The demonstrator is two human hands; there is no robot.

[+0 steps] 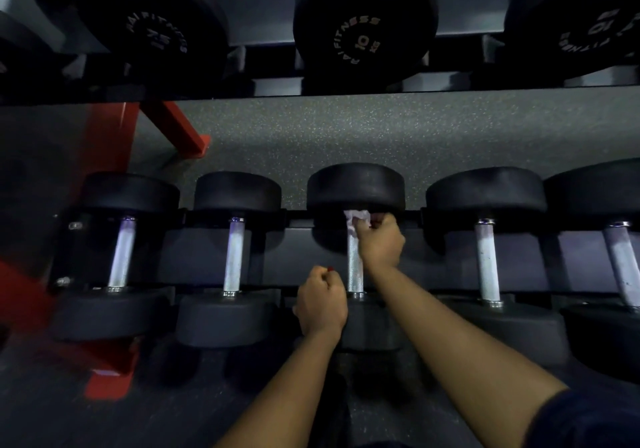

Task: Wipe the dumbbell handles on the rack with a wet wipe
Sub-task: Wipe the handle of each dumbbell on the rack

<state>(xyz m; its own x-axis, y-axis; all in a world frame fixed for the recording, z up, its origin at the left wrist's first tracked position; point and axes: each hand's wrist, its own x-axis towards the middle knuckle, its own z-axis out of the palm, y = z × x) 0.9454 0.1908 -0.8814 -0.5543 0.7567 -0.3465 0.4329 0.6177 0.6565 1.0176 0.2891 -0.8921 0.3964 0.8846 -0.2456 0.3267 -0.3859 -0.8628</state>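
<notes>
- The wet wipe [355,221] is white and crumpled. It sits just above the middle of the frame, wrapped on the far end of the middle dumbbell handle [355,267], right under that dumbbell's far black head [356,184].
- The right hand [381,243] grasps the wipe, with its fingers curled round it and the bar. The hand lies just right of the handle, and the forearm runs off to the lower right, where a dark sleeve [595,420] shows.
- The left hand [322,304] is clenched in a fist, just left of the handle's near end and below the wipe, apart from it. I cannot tell whether it touches the bar. A red speck [329,269] at its top edge is too small to identify.
- The bare, knurled part of the handle shows between the two hands.
- On the same lower row, two more metal handles [233,257] stand to the left and two [486,260] to the right.
- The rack's red frame [107,136] is at the left, and larger dumbbells [363,22] marked 10 line the shelf along the top.
- Speckled grey floor [381,129] shows between the rows.
</notes>
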